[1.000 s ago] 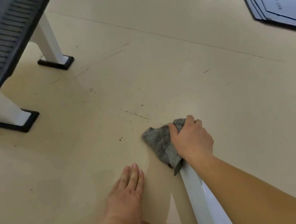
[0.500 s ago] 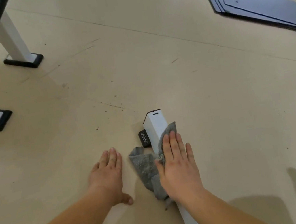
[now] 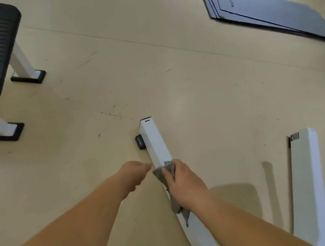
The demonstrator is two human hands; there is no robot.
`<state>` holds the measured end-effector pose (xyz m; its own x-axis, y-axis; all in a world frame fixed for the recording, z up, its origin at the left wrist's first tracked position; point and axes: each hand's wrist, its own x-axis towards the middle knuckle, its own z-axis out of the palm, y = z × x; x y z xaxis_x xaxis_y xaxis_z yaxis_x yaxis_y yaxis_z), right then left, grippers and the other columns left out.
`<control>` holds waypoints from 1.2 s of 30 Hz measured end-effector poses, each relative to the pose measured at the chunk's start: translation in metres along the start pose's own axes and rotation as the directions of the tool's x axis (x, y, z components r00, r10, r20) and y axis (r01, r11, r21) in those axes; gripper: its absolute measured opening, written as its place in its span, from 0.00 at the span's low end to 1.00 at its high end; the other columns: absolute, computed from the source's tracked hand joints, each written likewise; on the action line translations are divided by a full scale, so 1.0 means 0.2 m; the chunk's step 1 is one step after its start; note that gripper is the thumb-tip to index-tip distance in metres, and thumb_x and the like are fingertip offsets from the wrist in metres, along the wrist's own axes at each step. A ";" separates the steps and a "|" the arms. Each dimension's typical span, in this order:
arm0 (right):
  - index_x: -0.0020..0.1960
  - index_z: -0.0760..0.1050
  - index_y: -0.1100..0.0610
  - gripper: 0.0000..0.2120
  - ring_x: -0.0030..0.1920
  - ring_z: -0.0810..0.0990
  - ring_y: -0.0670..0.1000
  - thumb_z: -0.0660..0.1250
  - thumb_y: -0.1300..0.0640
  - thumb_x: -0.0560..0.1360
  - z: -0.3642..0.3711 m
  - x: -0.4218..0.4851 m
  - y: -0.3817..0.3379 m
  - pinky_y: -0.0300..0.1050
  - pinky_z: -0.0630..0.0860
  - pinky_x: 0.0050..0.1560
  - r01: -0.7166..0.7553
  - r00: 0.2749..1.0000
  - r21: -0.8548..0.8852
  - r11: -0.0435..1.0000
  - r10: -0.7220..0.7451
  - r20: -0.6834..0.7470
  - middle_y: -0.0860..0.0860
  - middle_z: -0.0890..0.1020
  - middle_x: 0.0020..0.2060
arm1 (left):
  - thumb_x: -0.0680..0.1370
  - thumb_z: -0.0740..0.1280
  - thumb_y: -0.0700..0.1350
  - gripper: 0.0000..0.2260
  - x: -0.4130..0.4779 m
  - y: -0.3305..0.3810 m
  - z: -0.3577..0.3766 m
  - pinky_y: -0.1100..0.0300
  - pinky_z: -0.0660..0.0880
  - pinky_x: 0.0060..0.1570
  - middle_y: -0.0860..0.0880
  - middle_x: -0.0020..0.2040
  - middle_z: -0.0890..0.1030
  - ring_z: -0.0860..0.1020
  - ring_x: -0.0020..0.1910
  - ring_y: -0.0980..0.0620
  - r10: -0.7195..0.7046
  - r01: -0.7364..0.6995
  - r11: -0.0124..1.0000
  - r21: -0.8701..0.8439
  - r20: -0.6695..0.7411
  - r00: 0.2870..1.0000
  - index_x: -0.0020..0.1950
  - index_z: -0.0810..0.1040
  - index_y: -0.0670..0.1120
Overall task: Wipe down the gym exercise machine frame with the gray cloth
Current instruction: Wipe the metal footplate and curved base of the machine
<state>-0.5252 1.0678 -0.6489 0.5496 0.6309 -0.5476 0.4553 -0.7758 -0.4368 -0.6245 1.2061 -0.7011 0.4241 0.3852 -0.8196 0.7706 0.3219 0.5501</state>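
1. The right hand (image 3: 184,184) lay on the white frame bar (image 3: 156,142) with the gray cloth (image 3: 172,186) pressed under it; its fingers were curled over the cloth and held it against the bar.
2. The cloth sat about midway along the visible length of the bar, one corner hanging off the near side towards the floor (image 3: 194,88).
3. The left hand (image 3: 133,174) was just beside the bar on its left, fingers loosely curled and holding nothing; whether it touched the bar could not be told.
4. Progress, as a judgement: the work was in mid-course. The far stretch of the bar, up to its black end cap (image 3: 145,118) and the small black foot (image 3: 140,142) at its side, lay bare ahead of the cloth; nothing showed whether it was already wiped.
5. Left to do, as a judgement: the curved near part of the bar and the second white bar (image 3: 306,175), well apart to the right.
6. No containers appeared in view; a stack of dark mats (image 3: 263,13) lay on the floor far off.
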 end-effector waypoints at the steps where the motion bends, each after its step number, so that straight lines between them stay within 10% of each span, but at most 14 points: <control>1: 0.62 0.69 0.51 0.17 0.56 0.79 0.54 0.54 0.39 0.84 -0.02 -0.05 -0.04 0.53 0.76 0.59 -0.018 1.000 0.036 0.999 0.018 -0.004 0.50 0.78 0.58 | 0.81 0.66 0.60 0.16 -0.10 0.05 0.02 0.49 0.78 0.55 0.46 0.62 0.75 0.80 0.56 0.45 -0.044 0.053 0.969 -0.241 0.043 0.998 0.62 0.73 0.50; 5: 0.60 0.69 0.48 0.13 0.53 0.80 0.51 0.54 0.41 0.85 -0.10 -0.25 -0.21 0.54 0.78 0.55 -0.108 0.993 0.205 0.973 0.113 -0.013 0.47 0.78 0.57 | 0.80 0.68 0.60 0.19 -0.48 0.18 0.09 0.48 0.83 0.40 0.45 0.57 0.81 0.86 0.47 0.43 -0.091 0.190 0.774 -0.604 0.192 0.977 0.59 0.78 0.45; 14: 0.59 0.67 0.42 0.07 0.56 0.80 0.47 0.58 0.41 0.84 -0.48 -0.79 -0.58 0.53 0.78 0.59 -0.051 0.997 0.335 0.941 0.068 -0.040 0.44 0.79 0.57 | 0.80 0.66 0.44 0.11 -1.24 0.41 0.04 0.53 0.81 0.47 0.43 0.49 0.87 0.86 0.44 0.47 -0.105 0.149 0.509 -0.848 0.111 0.988 0.53 0.86 0.40; 22: 0.53 0.70 0.36 0.07 0.47 0.81 0.38 0.57 0.37 0.82 -1.17 -1.32 -0.94 0.35 0.76 0.44 -0.034 0.999 0.423 0.905 0.027 0.023 0.40 0.81 0.48 | 0.80 0.68 0.39 0.08 -2.03 0.82 -0.19 0.56 0.83 0.44 0.43 0.48 0.87 0.87 0.48 0.47 0.101 -0.079 0.818 -0.569 0.007 0.995 0.52 0.86 0.47; 30: 0.55 0.71 0.33 0.18 0.51 0.79 0.35 0.55 0.24 0.75 -1.89 -1.57 -0.98 0.41 0.78 0.51 0.071 0.994 0.337 0.939 -0.037 -0.107 0.33 0.81 0.51 | 0.75 0.72 0.46 0.05 -2.36 1.37 -0.15 0.61 0.79 0.37 0.51 0.37 0.83 0.80 0.37 0.57 0.194 -0.240 0.945 -0.224 -0.206 0.959 0.42 0.79 0.47; 36: 0.75 0.70 0.47 0.28 0.78 0.65 0.52 0.48 0.35 0.83 -2.12 -1.54 -0.49 0.58 0.52 0.81 -0.066 0.961 -0.422 0.904 -0.056 -0.271 0.48 0.73 0.75 | 0.74 0.69 0.45 0.04 -2.37 1.50 0.08 0.60 0.74 0.32 0.50 0.36 0.78 0.74 0.31 0.56 0.133 -0.179 0.974 -0.139 -0.287 0.949 0.46 0.75 0.47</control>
<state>-0.4421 0.9528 -0.1339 0.6924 0.6526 -0.3079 0.6711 -0.7391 -0.0573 -0.5868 1.1063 -0.1510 0.3684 0.6567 -0.6580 0.6087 0.3646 0.7047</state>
